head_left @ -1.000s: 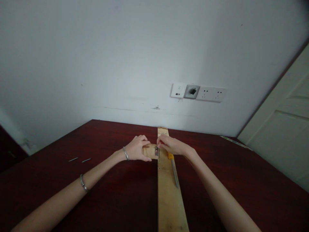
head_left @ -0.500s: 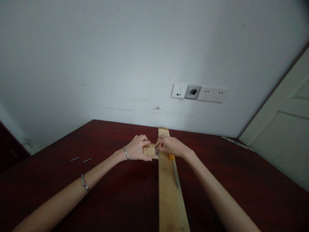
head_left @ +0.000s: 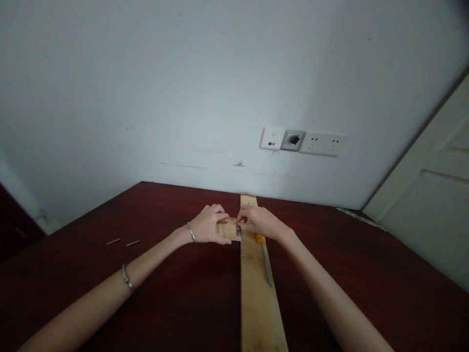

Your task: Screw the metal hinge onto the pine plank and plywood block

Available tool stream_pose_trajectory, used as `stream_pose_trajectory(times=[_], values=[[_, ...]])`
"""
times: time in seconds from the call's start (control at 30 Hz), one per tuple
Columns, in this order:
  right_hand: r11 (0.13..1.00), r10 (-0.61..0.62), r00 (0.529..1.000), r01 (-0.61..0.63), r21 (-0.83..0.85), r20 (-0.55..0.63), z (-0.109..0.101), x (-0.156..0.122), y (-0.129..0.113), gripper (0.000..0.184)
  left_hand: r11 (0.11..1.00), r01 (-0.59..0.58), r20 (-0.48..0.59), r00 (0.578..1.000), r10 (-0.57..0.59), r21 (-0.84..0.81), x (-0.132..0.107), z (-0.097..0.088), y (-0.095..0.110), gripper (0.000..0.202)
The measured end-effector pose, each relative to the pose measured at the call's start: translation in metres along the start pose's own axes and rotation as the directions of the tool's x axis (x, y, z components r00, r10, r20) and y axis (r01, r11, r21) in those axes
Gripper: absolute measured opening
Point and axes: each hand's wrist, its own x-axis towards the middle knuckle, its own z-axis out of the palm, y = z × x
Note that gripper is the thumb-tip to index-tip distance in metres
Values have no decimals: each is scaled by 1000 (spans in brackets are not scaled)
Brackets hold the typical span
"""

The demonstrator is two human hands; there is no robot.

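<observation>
My left hand (head_left: 211,225) is closed around a short wooden block (head_left: 229,230), thumb on the near side and fingers on the far side. The block's right end meets the left edge of a long wooden board (head_left: 258,303). A small dark metal piece (head_left: 239,230), perhaps a hinge or bracket, sits where the two meet. Over it, my right hand (head_left: 256,219) pinches with thumb and forefinger; what is between the fingertips is too small to make out. Below my right hand, a screwdriver (head_left: 266,264) with a yellow handle lies along the board.
Two screws or nails (head_left: 113,241) lie on the dark red table (head_left: 176,298) at the left. Behind the table is a white wall with a row of sockets (head_left: 302,142). A pale door (head_left: 439,195) stands at the right, and a patterned strip (head_left: 361,218) lies near the table's right edge.
My right fingertips have shifted very slightly at the metal piece, and more of it shows. My left hand, the block, the board and the screwdriver stay in place.
</observation>
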Motion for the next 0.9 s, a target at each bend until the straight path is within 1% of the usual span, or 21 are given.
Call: stream_pose_trajectory(times=[0.13, 0.3, 0.57, 0.7, 0.9], values=[[998, -12, 1000, 11, 59, 16, 2, -1, 4, 6, 1000, -19, 7, 1000, 19, 12, 0, 2, 0, 68], [984, 47, 995, -60, 165, 82, 5, 0, 8, 4, 999, -43, 6, 999, 43, 27, 0, 2, 4, 67], [968, 27, 986, -67, 241, 164, 8, 1, 13, 5, 998, -58, 57, 997, 56, 23, -1, 3, 9, 66], [972, 28, 981, -71, 225, 190, 7, 0, 12, 6, 995, -83, 74, 994, 79, 48, -1, 3, 10, 67], [991, 77, 977, -98, 95, 198, 7, 1, 6, 6, 991, -73, 55, 996, 67, 114, -1, 4, 16, 65]])
